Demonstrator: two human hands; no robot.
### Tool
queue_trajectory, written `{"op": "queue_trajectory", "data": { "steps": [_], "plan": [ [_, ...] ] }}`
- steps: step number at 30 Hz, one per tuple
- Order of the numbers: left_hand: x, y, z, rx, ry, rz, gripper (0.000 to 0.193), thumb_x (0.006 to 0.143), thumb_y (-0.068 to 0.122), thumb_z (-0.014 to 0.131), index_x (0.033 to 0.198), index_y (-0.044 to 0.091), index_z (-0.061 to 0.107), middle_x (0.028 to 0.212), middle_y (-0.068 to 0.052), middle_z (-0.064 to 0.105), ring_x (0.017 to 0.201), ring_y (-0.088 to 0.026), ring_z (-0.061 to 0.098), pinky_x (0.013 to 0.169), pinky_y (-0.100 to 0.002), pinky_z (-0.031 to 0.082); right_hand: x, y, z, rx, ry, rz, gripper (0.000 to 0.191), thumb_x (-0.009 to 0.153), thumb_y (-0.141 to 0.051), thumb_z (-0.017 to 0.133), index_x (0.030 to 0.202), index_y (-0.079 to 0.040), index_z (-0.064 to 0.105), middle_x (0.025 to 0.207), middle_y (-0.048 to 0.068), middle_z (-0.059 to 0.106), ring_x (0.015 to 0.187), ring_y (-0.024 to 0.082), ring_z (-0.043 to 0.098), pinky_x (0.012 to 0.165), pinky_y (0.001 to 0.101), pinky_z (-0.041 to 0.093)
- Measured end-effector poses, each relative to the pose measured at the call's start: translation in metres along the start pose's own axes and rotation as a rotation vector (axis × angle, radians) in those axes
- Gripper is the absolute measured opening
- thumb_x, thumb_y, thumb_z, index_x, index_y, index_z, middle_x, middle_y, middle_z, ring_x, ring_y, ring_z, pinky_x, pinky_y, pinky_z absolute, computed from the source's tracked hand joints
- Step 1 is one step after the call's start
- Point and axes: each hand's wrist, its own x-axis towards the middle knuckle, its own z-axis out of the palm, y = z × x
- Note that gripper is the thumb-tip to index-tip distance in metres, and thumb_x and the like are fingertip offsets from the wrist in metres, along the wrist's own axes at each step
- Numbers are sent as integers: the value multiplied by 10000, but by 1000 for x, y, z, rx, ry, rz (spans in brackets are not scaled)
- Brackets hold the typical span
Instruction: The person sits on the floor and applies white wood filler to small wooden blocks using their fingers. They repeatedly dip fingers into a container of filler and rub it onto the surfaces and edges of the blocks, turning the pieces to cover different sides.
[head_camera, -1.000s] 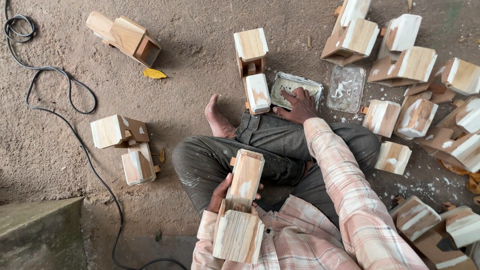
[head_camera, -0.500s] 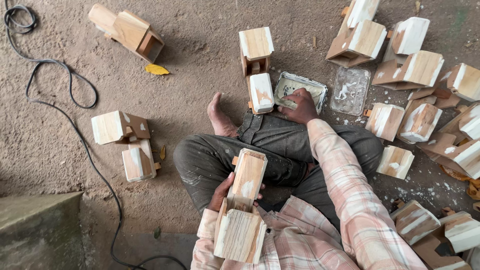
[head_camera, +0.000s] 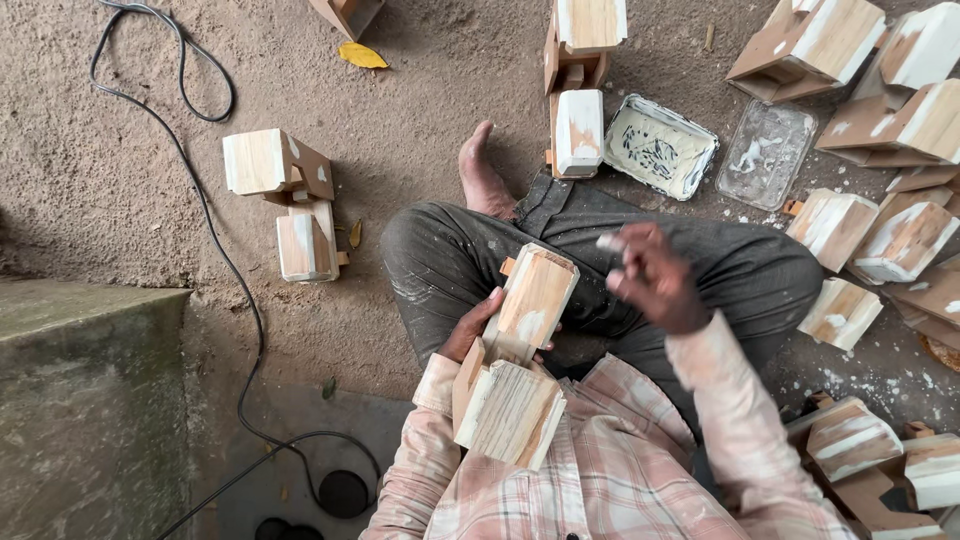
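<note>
I sat cross-legged on the dirt floor (head_camera: 140, 200). My left hand (head_camera: 478, 325) was wrapped round one wooden piece (head_camera: 518, 352) resting across my lap: two boxy blocks of pale raw wood joined by a brown strip, patched with white filler. My right hand (head_camera: 655, 280) hovered above my knee, fingers loosely curled, a white smear of filler (head_camera: 610, 242) at the fingertips; what else it pinched, I couldn't tell. Two shallow rectangular trays lay past my legs: one metal tray (head_camera: 660, 145) with cream paste streaked dark, one clear plastic tray (head_camera: 765, 155) nearly scraped clean. One matching wooden piece (head_camera: 578, 75) stood just beside the metal tray, one more (head_camera: 285, 200) off to my left. A heap of roughly ten similar blocks (head_camera: 880, 150) crowded my right. One black cable (head_camera: 215, 240) snaked over the floor, one yellow leaf (head_camera: 362, 56) beyond.
</note>
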Motion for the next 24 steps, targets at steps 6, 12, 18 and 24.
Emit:
{"op": "queue_trajectory", "data": {
  "steps": [6, 12, 18, 24],
  "plan": [
    [8, 2, -6, 47, 81, 30, 689, 1051, 462, 545, 1568, 30, 404, 1313, -263, 648, 1073, -410, 718, 868, -527, 621, -17, -50, 33, -296, -78, -148, 431, 930, -99, 680, 1360, -94, 657, 1175, 85, 518, 993, 166, 538, 870, 308, 484],
    [11, 1, -14, 51, 159, 51, 626, 1032, 438, 609, 1471, 8, 489, 1175, -228, 702, 948, -336, 745, 792, -503, 634, -13, -52, 44, -383, -90, -154, 408, 927, -106, 683, 1335, -127, 691, 1085, 66, 509, 815, 130, 507, 713, 285, 478],
    [16, 2, -23, 51, 188, 65, 559, 1003, 402, 656, 1362, -19, 578, 1102, -195, 723, 893, -282, 753, 760, -466, 646, -12, -64, 46, -544, -83, -285, 415, 902, -113, 693, 1314, -155, 703, 980, 48, 520, 840, 179, 521, 759, 325, 489],
    [20, 2, -25, 103, 238, 77, 563, 1025, 415, 646, 1389, -10, 581, 1143, -179, 720, 933, -254, 747, 792, -435, 639, -7, -75, 46, -538, -81, -252, 425, 887, -106, 695, 1311, -139, 701, 957, 62, 532, 818, 185, 522, 743, 332, 479]
  ]
}}
